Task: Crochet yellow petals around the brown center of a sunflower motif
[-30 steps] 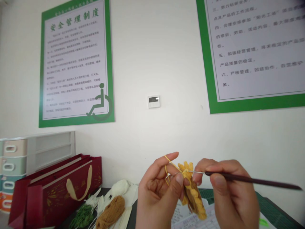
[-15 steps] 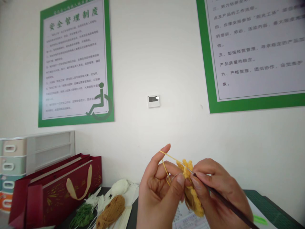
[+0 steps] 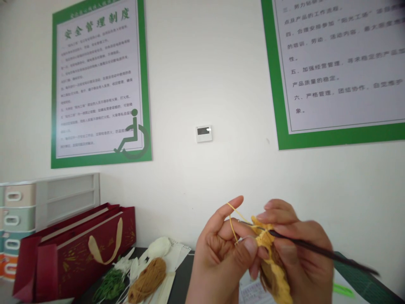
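My left hand (image 3: 226, 253) pinches a yellow crochet piece (image 3: 267, 240) between thumb and fingers, and a strand of yellow yarn (image 3: 233, 230) loops over its raised index finger. In my right hand (image 3: 305, 253) is a crochet hook (image 3: 319, 246) with a dark handle, held like a pen. Its thin metal shaft passes by the top of the piece and points left toward the yarn. Right fingertips also rest against the piece's upper edge. A brownish part shows on the lower piece, partly hidden by my right hand.
On the dark table lie a brown yarn skein (image 3: 147, 279), a white yarn ball (image 3: 160, 248) and green yarn (image 3: 109, 285). Red gift bags (image 3: 85, 257) stand at left before a drawer unit (image 3: 68, 194). Printed paper (image 3: 253, 291) and a green cutting mat (image 3: 363, 280) lie beneath and beside my hands.
Both hands and the crochet piece have shifted right. The hook has tilted flatter, its handle end now showing at right, and my right fingers have lifted over the piece's top.
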A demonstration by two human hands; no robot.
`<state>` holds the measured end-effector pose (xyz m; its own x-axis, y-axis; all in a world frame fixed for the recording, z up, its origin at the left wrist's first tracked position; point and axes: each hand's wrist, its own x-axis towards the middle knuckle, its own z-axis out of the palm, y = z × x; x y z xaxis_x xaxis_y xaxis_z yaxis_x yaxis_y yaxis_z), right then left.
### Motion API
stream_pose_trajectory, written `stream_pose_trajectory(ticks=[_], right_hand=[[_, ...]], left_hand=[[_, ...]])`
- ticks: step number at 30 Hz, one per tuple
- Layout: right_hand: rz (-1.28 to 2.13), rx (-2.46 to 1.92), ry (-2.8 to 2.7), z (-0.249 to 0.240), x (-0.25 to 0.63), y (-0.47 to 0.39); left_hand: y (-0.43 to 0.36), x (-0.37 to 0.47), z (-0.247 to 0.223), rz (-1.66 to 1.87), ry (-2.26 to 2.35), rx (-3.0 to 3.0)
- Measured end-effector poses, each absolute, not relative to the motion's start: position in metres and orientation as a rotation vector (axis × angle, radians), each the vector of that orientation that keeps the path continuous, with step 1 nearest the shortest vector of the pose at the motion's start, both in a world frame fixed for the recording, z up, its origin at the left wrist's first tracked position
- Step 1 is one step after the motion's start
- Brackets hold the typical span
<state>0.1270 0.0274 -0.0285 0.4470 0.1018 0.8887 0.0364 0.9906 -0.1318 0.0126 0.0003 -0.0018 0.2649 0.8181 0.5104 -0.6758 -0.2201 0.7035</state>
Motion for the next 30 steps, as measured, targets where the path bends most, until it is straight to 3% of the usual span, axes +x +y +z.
stream_pose_trajectory(ticks=[3,8,30], right_hand=[[0.390,-0.069,-1.154,-0.026,0.126,0.026],[0.512,-0.059,-1.135,-0.022,0.130,0.024],[0.169,-0.088,-1.290,-0.019,0.145,0.019]], left_hand=[[0.001,0.016,-0.004,1.475,0.170,1.173],[0.002,0.019,-0.009,1.607,0.170,1.233],[-0.001,0.022,-0.004,1.715,0.251,1.188]])
